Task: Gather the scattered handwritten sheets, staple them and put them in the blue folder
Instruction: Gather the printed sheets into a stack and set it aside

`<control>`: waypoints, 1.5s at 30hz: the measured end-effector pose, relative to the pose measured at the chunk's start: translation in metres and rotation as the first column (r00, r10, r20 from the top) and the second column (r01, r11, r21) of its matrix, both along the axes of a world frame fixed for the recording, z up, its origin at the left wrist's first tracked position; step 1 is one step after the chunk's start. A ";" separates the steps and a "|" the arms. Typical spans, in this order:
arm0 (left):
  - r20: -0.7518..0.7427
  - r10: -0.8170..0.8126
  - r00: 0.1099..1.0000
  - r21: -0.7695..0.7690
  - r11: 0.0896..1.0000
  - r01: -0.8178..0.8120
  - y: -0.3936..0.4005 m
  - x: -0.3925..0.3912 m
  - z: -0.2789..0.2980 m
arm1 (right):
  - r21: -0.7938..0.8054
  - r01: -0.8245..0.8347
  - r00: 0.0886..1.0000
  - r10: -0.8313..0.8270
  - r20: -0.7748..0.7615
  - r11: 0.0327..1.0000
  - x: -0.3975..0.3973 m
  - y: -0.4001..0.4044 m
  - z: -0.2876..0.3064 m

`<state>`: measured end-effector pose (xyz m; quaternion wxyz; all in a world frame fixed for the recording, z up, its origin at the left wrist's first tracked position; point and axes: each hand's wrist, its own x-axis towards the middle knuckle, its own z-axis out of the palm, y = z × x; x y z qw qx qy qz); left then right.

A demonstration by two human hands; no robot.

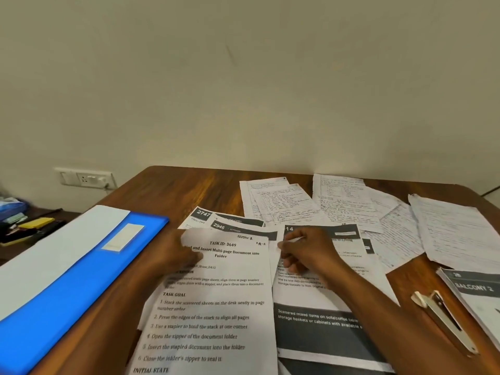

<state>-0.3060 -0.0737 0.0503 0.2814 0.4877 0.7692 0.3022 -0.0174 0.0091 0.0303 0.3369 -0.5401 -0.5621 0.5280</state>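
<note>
Several handwritten sheets (343,204) lie scattered along the far side of the wooden table (167,190), some overlapping, untouched by either hand. The blue folder (81,274) lies shut at the left, with a white sheet (54,247) on top of it. A slim stapler (443,320) rests near the right edge. My left hand (176,253) rests flat on the printed sheet headed "TASK ID: 3649" (216,307). My right hand (305,250) has its fingers curled at that sheet's upper right edge and pinches the paper there.
Printed sheets with dark headers (238,228) lie under and around the task sheet, and a booklet marked "BALCONY 2" (476,290) sits at the right edge. A wall socket (86,178) and a side surface with stationery (24,223) are at the far left.
</note>
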 end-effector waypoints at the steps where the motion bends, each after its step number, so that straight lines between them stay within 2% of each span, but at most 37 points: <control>1: 0.003 -0.006 1.000 0.007 1.000 0.006 -0.001 -0.001 -0.001 | 0.006 0.029 1.000 -0.029 0.003 1.000 -0.006 0.002 -0.002; 8: 0.032 -0.039 0.999 0.018 0.999 0.039 0.000 -0.010 -0.007 | 0.031 0.095 0.990 -0.097 0.102 0.995 -0.016 0.010 -0.009; 14: 0.072 0.008 0.997 -0.014 1.000 -0.007 0.005 -0.022 -0.015 | 0.133 0.104 0.965 -0.132 0.225 0.986 0.006 0.017 -0.011; 20: 0.129 -0.046 0.991 0.049 0.998 0.040 0.006 -0.015 -0.020 | 0.131 0.081 0.967 -0.109 0.231 0.988 0.040 0.028 -0.010; 26: 0.249 -0.104 0.963 0.038 0.995 0.097 0.013 -0.002 -0.021 | 0.043 0.057 0.993 -0.062 0.101 0.997 0.057 0.032 -0.012; 34: 0.350 -0.106 0.931 0.075 0.994 0.085 0.031 0.002 -0.035 | 0.078 0.086 0.995 -0.082 -0.050 0.993 0.062 0.040 -0.024; 45: 0.368 -0.102 0.924 0.075 0.994 0.080 0.038 0.006 -0.037 | 0.101 0.078 0.986 -0.062 -0.152 0.992 0.059 0.034 -0.021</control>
